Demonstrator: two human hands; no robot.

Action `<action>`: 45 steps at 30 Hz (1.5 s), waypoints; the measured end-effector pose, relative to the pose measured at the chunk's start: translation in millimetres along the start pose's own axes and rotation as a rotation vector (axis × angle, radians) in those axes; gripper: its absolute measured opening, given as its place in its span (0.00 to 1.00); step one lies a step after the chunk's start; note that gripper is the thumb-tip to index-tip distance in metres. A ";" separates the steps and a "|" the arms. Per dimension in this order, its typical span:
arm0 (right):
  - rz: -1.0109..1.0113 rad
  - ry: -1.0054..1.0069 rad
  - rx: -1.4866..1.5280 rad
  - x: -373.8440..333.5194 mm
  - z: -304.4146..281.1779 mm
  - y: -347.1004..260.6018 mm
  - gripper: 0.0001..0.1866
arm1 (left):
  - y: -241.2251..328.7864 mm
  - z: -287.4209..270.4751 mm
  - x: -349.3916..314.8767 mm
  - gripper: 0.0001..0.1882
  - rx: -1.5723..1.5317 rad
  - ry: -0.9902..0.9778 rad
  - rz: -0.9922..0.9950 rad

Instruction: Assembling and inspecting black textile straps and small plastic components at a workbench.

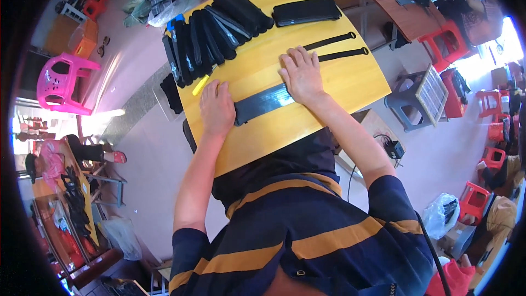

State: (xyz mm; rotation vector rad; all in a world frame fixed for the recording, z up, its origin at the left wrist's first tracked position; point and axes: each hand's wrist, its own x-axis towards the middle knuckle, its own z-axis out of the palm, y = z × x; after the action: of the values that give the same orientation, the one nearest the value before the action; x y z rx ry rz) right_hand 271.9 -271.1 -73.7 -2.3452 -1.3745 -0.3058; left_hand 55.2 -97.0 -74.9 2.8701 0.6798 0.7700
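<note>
Across the yellow tabletop (249, 142) lies a flat dark band (260, 105) with a shiny surface. Two narrow black straps (342, 53), each with a ring at its tip, stick out past its right end. My left hand (218, 108) rests flat by the band's left end, fingers stretched forward. Over the right end and the base of the straps my right hand (303, 77) lies palm down, fingers extended and slightly apart. Just beyond my left fingertips is a yellow-handled tool (203, 83), its far end partly under a row of black fabric bundles (211, 37).
A separate folded black bundle (307, 12) lies at the table's far right. Left of the table stands a pink plastic stool (66, 83); to the right, a grey stool (419, 98). Other people sit at worktables along both sides. A black power adapter (393, 149) is right of the table.
</note>
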 end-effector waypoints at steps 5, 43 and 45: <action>0.093 0.091 -0.107 -15.9 -23.6 49.7 0.24 | -2.3 0.3 -0.7 0.17 -0.091 0.031 0.003; 0.593 0.317 1.467 -136.0 -120.5 -52.4 0.08 | 134.6 -71.0 -63.0 0.15 -1.157 -0.347 -0.186; 0.634 0.315 1.560 -128.0 -113.8 -60.0 0.08 | 129.5 -59.9 -69.7 0.15 -1.301 -0.441 -0.304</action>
State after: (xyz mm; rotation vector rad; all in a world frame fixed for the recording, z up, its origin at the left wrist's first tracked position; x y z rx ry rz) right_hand 158.5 -395.9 -6.9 -1.1407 -0.2884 0.4419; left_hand 22.8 -245.4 -28.6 1.5934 0.3163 0.2887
